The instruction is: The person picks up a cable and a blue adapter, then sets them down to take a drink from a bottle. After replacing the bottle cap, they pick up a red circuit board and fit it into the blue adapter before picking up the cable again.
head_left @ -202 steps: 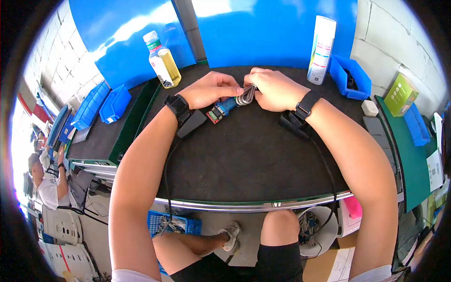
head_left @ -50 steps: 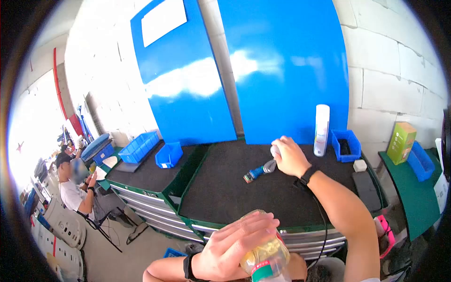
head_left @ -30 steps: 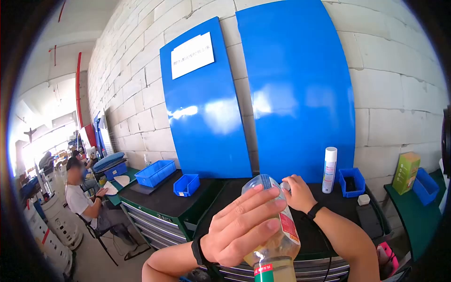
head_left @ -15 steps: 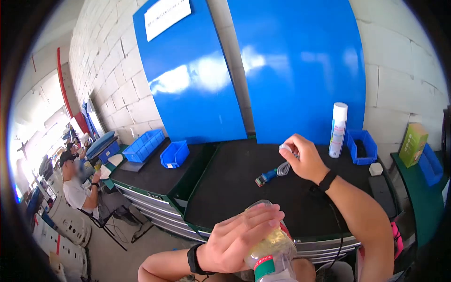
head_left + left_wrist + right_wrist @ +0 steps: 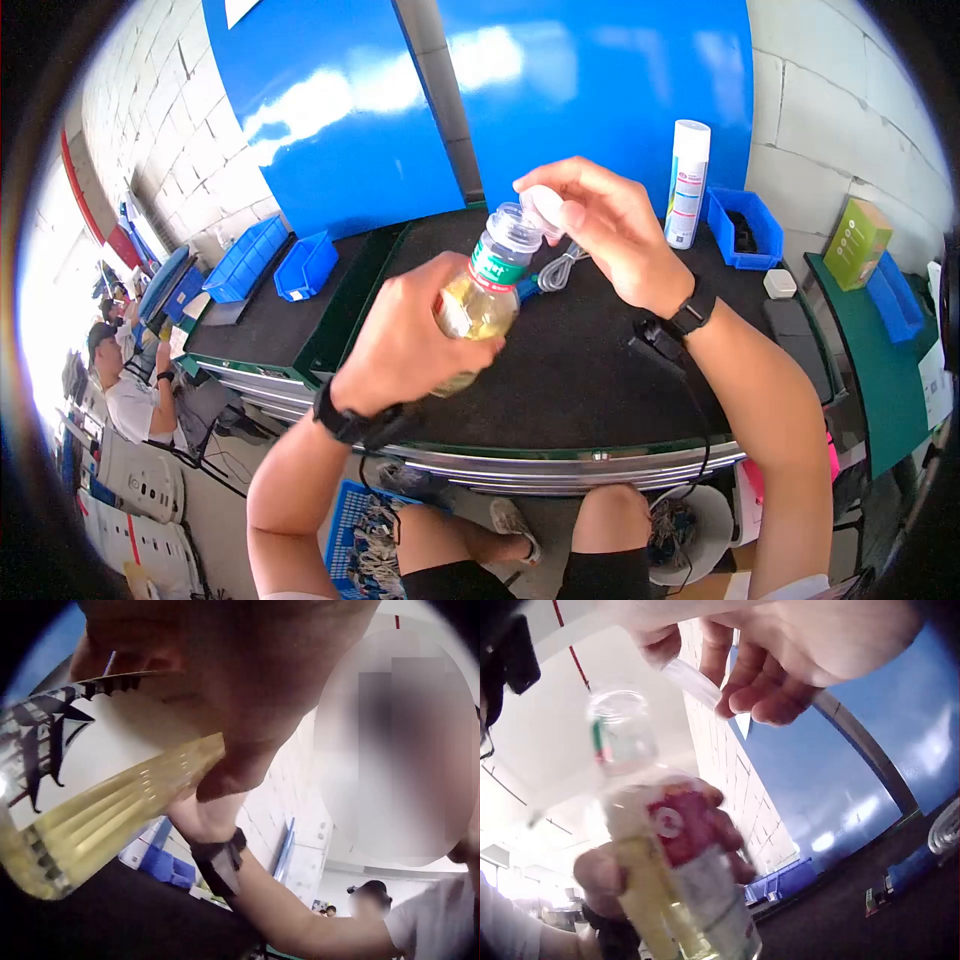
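My left hand [image 5: 405, 330] grips a clear plastic bottle [image 5: 478, 305] of yellow drink round its body, tilted slightly over the bench. The bottle's mouth [image 5: 619, 705] is uncapped. Between thumb and fingers my right hand [image 5: 625, 235] pinches a white bottle cap [image 5: 543, 207], close beside the mouth. In the right wrist view the cap [image 5: 694, 684] is apart from the neck. Behind the bottle lies a coiled grey cable [image 5: 562, 270] with a blue connector [image 5: 913, 871], partly hidden in the head view. The left wrist view shows the bottle's side [image 5: 112, 802] under my palm.
A white spray can [image 5: 687, 185] and a blue bin [image 5: 745, 228] stand at the back right. Near them are a small white block [image 5: 780, 284] and a dark flat case [image 5: 797, 330]. Further blue bins [image 5: 306, 266] sit at left. Another person [image 5: 135, 390] sits far left.
The bottle came down from its raised, tipped-up position near the head camera to nearly upright over the bench. My right hand brought the cap across to its mouth. The view tilted down.
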Demonstrator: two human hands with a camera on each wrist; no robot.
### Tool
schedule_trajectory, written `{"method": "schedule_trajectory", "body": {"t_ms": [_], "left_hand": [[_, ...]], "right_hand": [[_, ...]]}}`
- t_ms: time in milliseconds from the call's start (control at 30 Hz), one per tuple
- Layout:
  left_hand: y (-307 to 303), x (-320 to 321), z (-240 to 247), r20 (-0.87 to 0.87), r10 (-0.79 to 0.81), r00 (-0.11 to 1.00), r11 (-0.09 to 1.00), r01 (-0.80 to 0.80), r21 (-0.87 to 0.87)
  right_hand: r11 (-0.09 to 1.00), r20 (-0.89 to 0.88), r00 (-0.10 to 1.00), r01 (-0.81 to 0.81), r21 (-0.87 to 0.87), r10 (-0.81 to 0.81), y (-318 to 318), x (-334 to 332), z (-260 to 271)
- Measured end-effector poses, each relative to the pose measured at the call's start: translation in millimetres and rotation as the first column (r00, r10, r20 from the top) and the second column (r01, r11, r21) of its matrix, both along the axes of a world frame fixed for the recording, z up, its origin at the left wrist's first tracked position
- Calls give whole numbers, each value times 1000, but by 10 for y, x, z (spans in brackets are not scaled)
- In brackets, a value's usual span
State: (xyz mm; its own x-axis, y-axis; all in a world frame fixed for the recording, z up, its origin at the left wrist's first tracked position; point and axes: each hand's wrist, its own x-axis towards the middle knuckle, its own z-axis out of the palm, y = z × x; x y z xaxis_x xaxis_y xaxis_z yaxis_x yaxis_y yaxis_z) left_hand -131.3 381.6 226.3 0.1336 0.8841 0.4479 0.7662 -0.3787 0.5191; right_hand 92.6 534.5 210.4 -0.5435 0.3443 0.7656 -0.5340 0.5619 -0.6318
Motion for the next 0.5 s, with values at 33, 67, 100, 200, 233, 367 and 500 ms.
{"method": "schedule_trajectory", "body": {"t_ms": [33,67,100,200,233,367,500], "left_hand": [[61,-34,23,-28,-4,1000,1000,3,-16],[82,-27,51,-7,9,1000,996,-10,-86],[113,-32,74,-8,4,1000,996,-5,-87],[209,-128,123,48,-101,994,948,110,-297],[257,-174,109,47,-102,994,948,112,-299],[420,-268,54,251,-205,946,877,291,-383],[461,-168,83,-73,-103,992,958,79,-277]], "right_hand": [[1000,2,1000,5,-2,-5,13,-3,-11],[998,5,999,31,61,-32,15,-25,-23],[990,4,998,59,125,-60,29,-24,-33],[981,85,995,33,190,-50,106,57,33],[976,133,991,5,217,-34,119,86,68],[979,298,948,56,194,-113,179,173,91],[833,251,811,437,341,-528,234,45,-61]]}}
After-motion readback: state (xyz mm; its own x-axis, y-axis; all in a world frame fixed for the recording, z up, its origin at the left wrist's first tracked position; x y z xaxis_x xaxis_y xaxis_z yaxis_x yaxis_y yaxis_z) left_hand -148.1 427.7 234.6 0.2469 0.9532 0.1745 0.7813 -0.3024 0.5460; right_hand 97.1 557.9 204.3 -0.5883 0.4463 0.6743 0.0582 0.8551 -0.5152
